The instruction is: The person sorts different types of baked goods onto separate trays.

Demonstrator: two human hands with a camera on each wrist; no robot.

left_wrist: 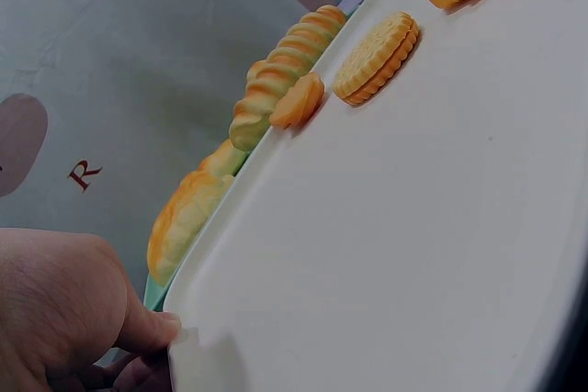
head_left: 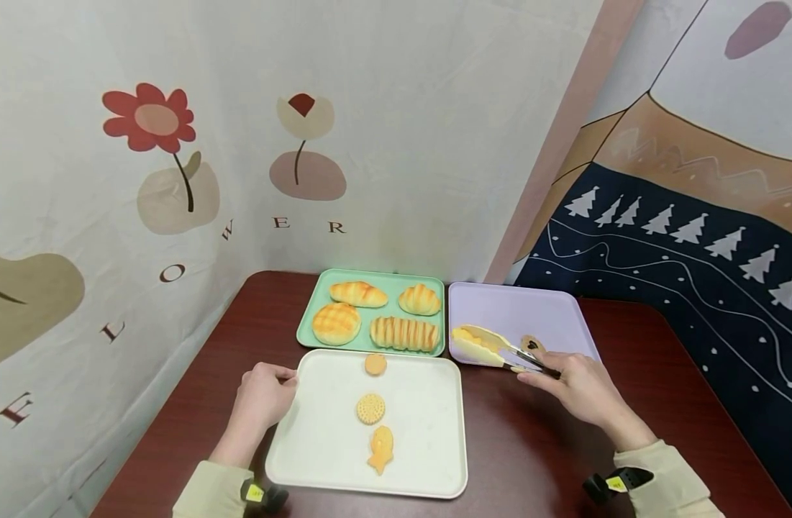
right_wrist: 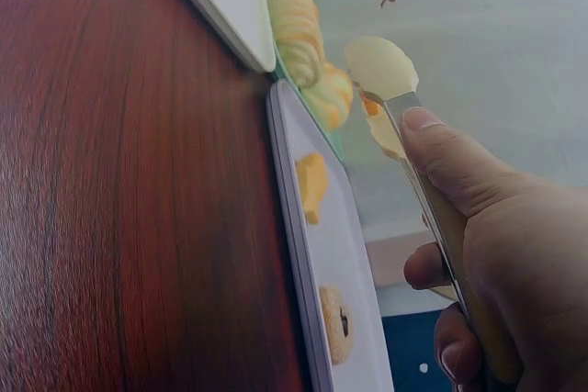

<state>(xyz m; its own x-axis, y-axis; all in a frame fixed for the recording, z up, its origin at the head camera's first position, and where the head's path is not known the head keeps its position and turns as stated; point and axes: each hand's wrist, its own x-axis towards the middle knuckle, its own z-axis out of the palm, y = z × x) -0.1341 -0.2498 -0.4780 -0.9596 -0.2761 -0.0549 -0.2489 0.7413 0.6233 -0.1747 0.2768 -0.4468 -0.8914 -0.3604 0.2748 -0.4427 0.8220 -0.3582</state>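
Over the near edge of the lilac tray [head_left: 499, 306], the tongs [head_left: 493, 345] are held by the right hand [head_left: 580, 388], thumb laid along the upper arm and fingers curled under, so this grip is clenched on the tongs. Their pale yellow blades lie close together above a small orange-yellow piece [right_wrist: 312, 185] on that tray, and whether they touch it cannot be told. A brown cookie with a dark heart [head_left: 532, 344] lies just beside the tongs on the same tray.

Across the bench [head_left: 531, 446], the left hand [head_left: 262, 396] pinches the left rim of the white tray [head_left: 428, 446], its grip closed on that edge. This tray carries a small round orange piece [head_left: 375, 364], a round sandwich biscuit [head_left: 370, 408] and a fish-shaped cake [head_left: 381, 449], set in a line from far to near. Behind it, touching or nearly so, the green tray [head_left: 308, 316] holds four bread rolls [head_left: 376, 314].

Only the left wrist view shows the thumb pressed on the white tray's corner. Only the right wrist view shows the fingers curled beneath the tongs' handle. The head view alone takes in all three trays together.

The wall cloth [head_left: 240, 180] reads "FLOWER" in spaced brown letters beneath painted flowers.
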